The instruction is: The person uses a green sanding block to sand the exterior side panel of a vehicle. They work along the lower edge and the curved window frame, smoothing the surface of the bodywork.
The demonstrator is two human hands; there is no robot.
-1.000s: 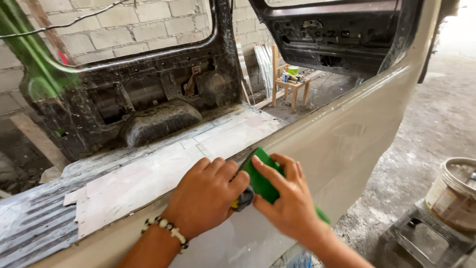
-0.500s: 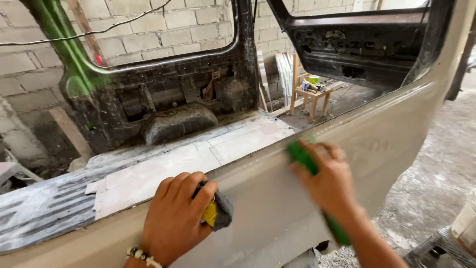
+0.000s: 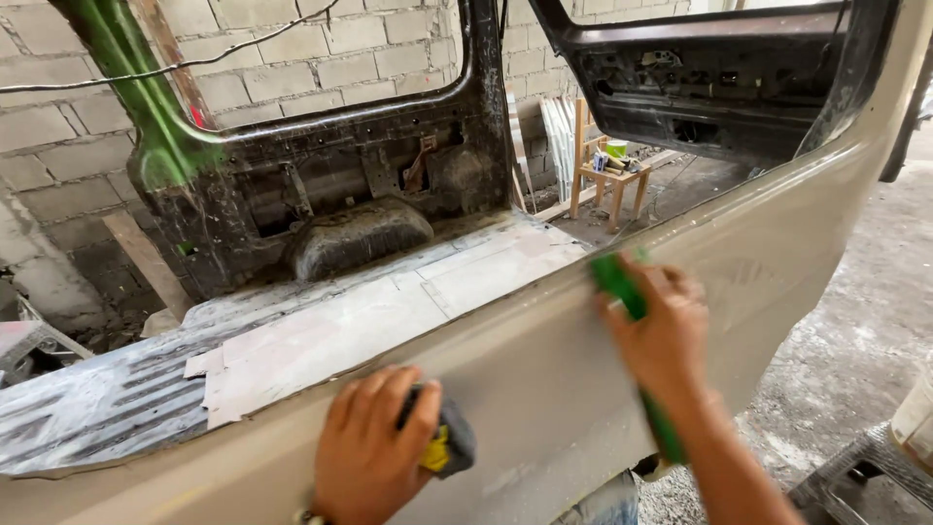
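My left hand (image 3: 371, 449) presses a grey and yellow sanding pad (image 3: 444, 443) against the outer side of a beige vehicle body panel (image 3: 544, 379). My right hand (image 3: 663, 329) is further right on the same panel, gripping a green block (image 3: 616, 280) near the panel's top edge. The right hand looks motion-blurred. A green strip (image 3: 661, 428) shows along my right forearm. The two hands are well apart.
Inside the stripped vehicle lie a primed floor sheet (image 3: 369, 311) and a dark wheel arch (image 3: 355, 236). A black door frame (image 3: 321, 146) and an open door (image 3: 719, 78) stand behind, with a small wooden stool (image 3: 610, 180) holding cans. A bucket (image 3: 914, 418) sits at right.
The hands, together on the green block a second ago, have separated. The right hand has carried the block right and up along the panel; the left hand holds the pad lower left.
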